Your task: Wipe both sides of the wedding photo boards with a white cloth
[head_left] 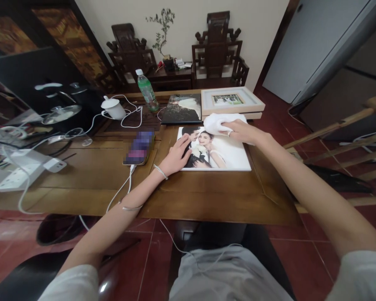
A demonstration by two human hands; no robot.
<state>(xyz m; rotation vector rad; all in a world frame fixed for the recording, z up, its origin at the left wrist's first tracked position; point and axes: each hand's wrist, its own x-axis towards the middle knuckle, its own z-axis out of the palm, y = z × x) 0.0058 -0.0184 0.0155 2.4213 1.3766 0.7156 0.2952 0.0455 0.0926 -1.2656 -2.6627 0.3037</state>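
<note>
Brown wooden counter (207, 196): rect. white-edged couple photo panel (213, 152) lies flat on top. R hand (239, 131) has fingers clamped on bunched white cloth (216, 122) at panel's far edge; L hand (176, 155) rests on panel's L side, thumb & fingers apart.

Single head-worn view, forward and down
From above, it faces a brown wooden bench (207, 194) close by and a flat cream wall (184, 37), probably well beyond.
</note>
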